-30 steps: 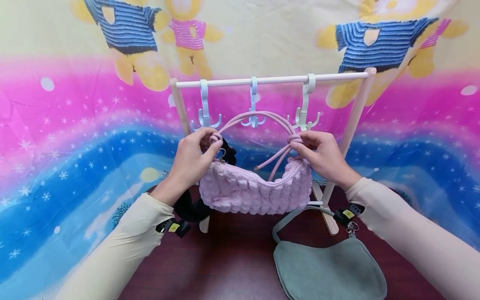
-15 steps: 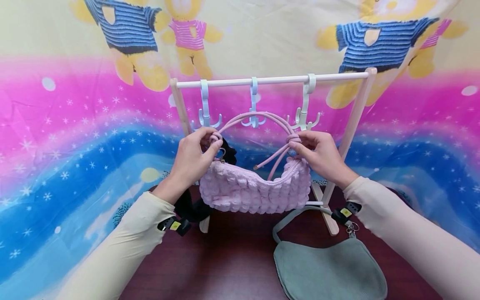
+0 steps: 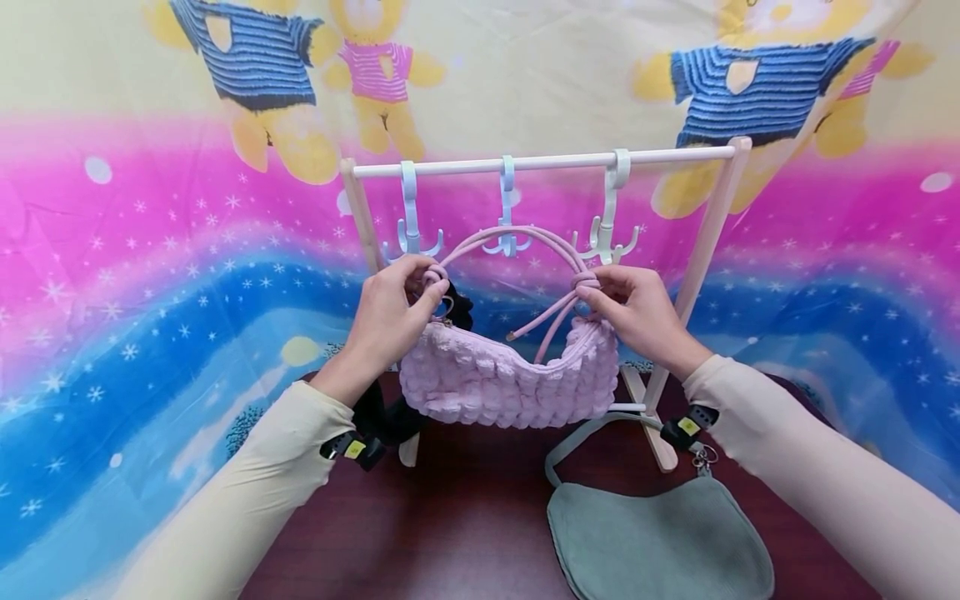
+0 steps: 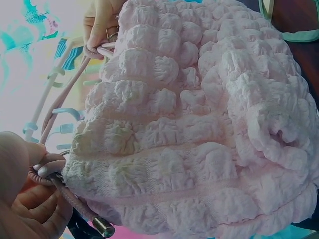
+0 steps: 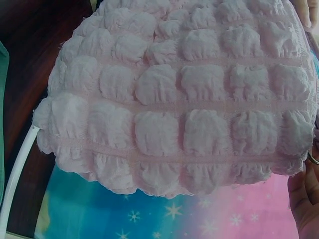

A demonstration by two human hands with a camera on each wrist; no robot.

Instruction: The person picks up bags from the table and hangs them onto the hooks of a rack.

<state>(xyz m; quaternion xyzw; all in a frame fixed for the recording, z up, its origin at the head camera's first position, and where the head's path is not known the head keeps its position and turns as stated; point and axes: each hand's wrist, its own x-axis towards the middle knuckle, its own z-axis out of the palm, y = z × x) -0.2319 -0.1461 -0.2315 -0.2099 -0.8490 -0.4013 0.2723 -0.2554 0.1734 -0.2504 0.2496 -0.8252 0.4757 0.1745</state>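
A pink, puffed-fabric shoulder bag (image 3: 510, 387) is hanging between both hands, in front of a rack of white rail (image 3: 555, 161) and pale wooden legs. The left hand (image 3: 393, 304) is pinching the left knot (image 3: 435, 273) of a pink, doubled cord handle (image 3: 517, 229) between thumb and fingers; the right hand (image 3: 637, 304) is pinching at the right knot (image 3: 585, 281). The handle is arching upward, overlapping a pale blue, pronged plastic hook (image 3: 507, 196) at centre; contact: cannot tell. A grey-green, smooth-faced bag (image 3: 660, 533) is lying near right on a dark red-brown table (image 3: 420, 533).

Handling (judged): the pink bag is looking light and soft, its top edge sagging at mid-span, so the body is offering little stiffness. The cord is seeming springier. Best hold: the knots; the puffed cloth is unlikely to be slipping or breaking.
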